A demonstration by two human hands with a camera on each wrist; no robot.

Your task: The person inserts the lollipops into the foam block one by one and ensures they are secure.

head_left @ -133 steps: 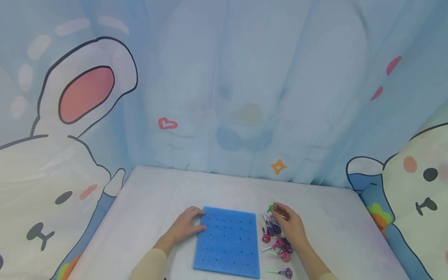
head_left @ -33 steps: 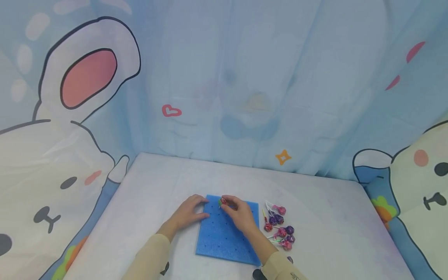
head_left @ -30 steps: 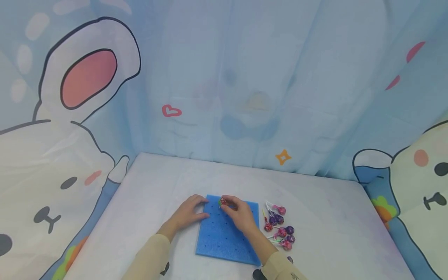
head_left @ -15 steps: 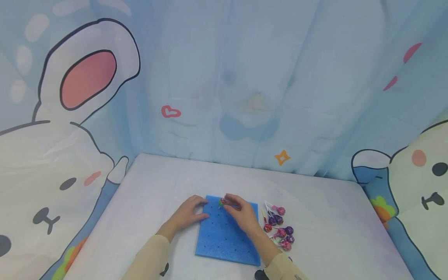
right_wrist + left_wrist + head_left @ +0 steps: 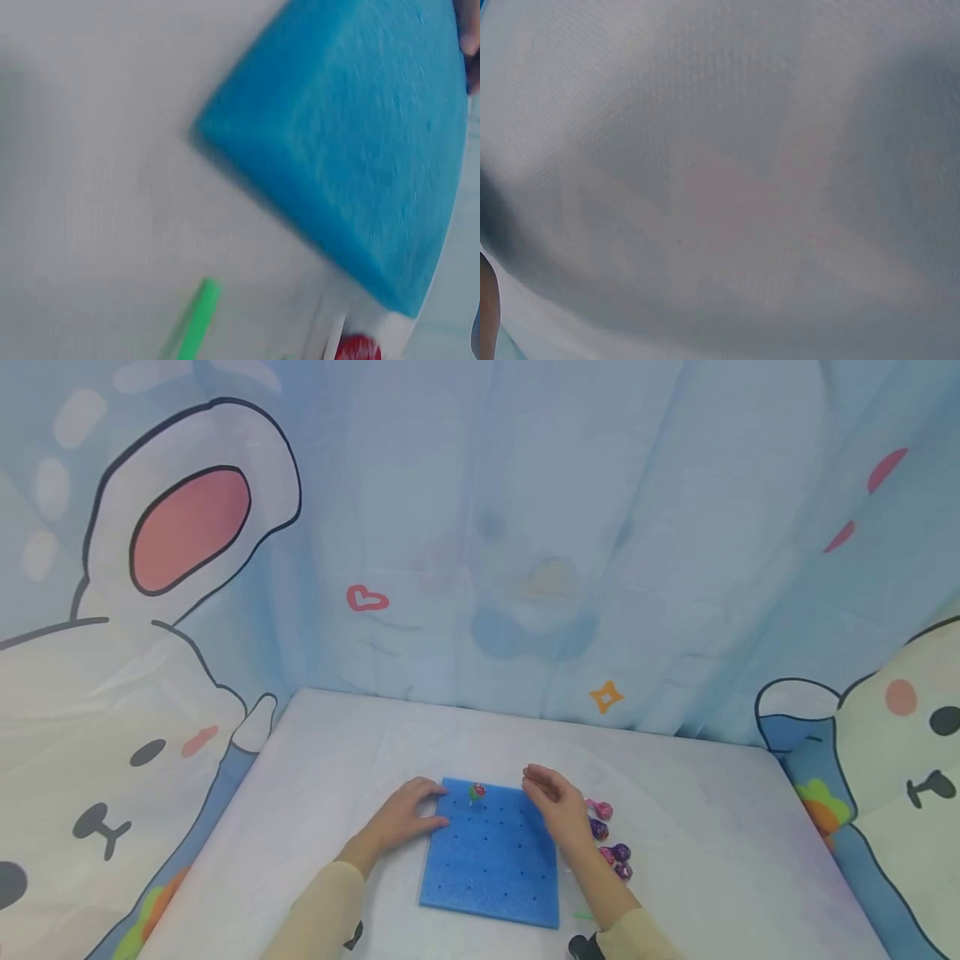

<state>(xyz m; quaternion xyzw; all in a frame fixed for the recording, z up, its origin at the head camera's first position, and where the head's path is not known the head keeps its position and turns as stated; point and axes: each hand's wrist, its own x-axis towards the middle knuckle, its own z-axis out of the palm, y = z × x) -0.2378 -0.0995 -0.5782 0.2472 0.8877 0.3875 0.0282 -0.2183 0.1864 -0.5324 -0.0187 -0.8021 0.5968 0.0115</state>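
A blue foam board (image 5: pixel 487 885) dotted with small holes lies on the table. One green-and-red wrapped lollipop (image 5: pixel 477 792) stands in it near the far left corner, touched by neither hand. My left hand (image 5: pixel 405 817) rests on the board's left edge, thumb and fingers apart. Over the board's far right part is my right hand (image 5: pixel 561 810), fingers loosely bent and holding nothing. Behind it, several wrapped lollipops (image 5: pixel 621 852) lie to the right of the board, partly hidden by the hand and forearm.
A green stick (image 5: pixel 199 319) and a red lollipop (image 5: pixel 358 347) show near the board's corner in the right wrist view. Pale cloth (image 5: pixel 727 187) fills the left wrist view. A printed curtain (image 5: pixel 525 527) hangs behind the table (image 5: pixel 360 727).
My right hand picked up a lollipop on the right, brought it to the board's far left holes, let go, and has drawn back to the right. The left hand stays on the board.
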